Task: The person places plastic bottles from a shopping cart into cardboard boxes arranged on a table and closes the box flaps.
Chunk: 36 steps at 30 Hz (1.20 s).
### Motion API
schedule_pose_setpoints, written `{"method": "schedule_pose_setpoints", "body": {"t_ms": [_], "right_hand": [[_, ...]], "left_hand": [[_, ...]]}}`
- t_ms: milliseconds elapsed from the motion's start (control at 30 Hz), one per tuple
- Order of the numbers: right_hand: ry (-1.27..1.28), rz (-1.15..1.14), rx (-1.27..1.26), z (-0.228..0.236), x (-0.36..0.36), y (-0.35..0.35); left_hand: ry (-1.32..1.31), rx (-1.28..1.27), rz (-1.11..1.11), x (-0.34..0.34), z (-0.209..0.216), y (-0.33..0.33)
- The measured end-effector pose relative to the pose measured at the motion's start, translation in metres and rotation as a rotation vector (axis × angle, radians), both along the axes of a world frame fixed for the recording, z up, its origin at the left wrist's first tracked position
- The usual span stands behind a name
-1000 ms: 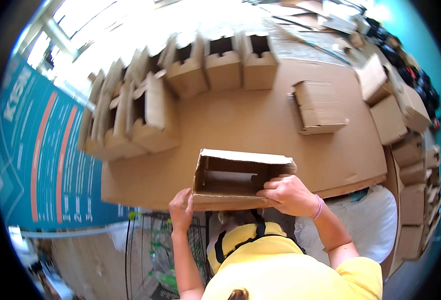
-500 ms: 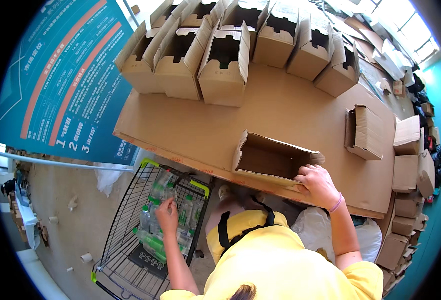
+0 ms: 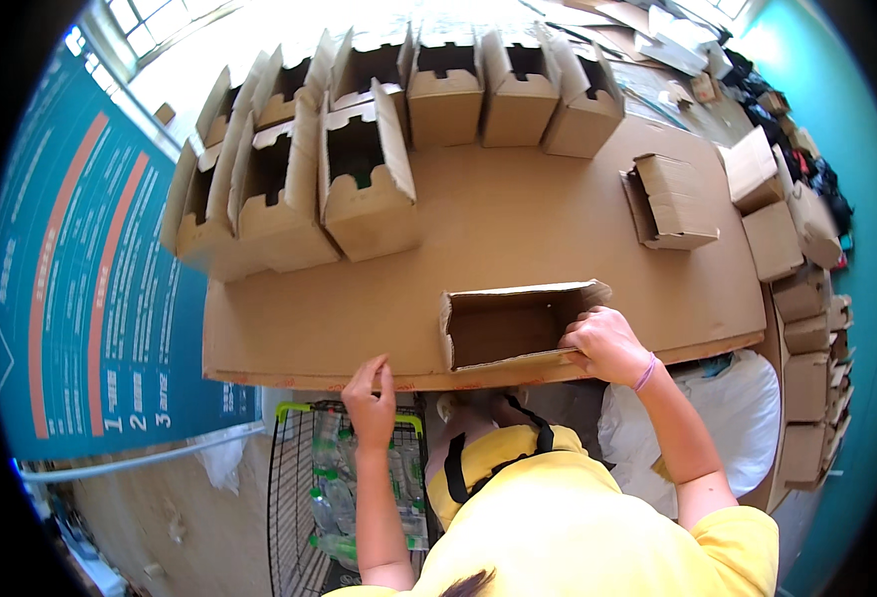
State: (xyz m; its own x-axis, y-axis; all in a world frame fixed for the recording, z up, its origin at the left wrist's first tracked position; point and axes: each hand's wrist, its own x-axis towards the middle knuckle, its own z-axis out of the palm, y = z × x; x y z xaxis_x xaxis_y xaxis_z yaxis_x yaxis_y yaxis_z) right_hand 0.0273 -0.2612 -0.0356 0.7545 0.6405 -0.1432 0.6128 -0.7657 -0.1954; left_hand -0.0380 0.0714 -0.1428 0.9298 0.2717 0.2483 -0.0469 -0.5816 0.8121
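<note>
An open-topped cardboard box lies near the front edge of the cardboard-covered table, its long opening toward me. My right hand is closed round the rim at its right end. Left of the box, at the table's front edge, my left hand is raised with its fingers drawn together; what they hold, if anything, does not show. Below it, a black wire shopping cart with green corners carries several clear plastic bottles with green caps, partly hidden by my left forearm.
Several upright open cartons stand in rows along the back and left. Another box lies on its side at the right. A blue printed board borders the left; stacked cartons line the right, and a white sack lies below the table.
My left hand has risen from among the bottles in the cart to the table's front edge. The right hand keeps its grip on the box rim. My view has swung left.
</note>
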Motion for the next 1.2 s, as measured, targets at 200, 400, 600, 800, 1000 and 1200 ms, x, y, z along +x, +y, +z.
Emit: {"method": "schedule_pose_setpoints", "body": {"t_ms": [200,400,600,800,1000,1200], "right_hand": [[-0.031,-0.035,0.056,-0.004,-0.003,-0.002],[-0.005,-0.016,0.011,0.000,-0.002,0.006],[0.021,-0.008,0.015,0.010,-0.003,0.014],[0.049,-0.029,0.004,0.007,0.000,0.011],[0.015,-0.032,-0.043,0.007,0.000,0.010],[0.017,-0.076,-0.096,0.011,-0.008,0.013]], "left_hand": [[0.044,-0.050,0.067,-0.002,-0.029,-0.004],[0.256,-0.122,0.628,-0.107,-0.154,0.096],[0.795,0.222,0.663,-0.271,-0.277,0.153],[1.099,0.209,0.434,-0.328,-0.350,0.109],[1.518,0.033,0.250,-0.244,-0.315,0.043],[1.622,0.056,0.314,-0.223,-0.314,0.048]]}}
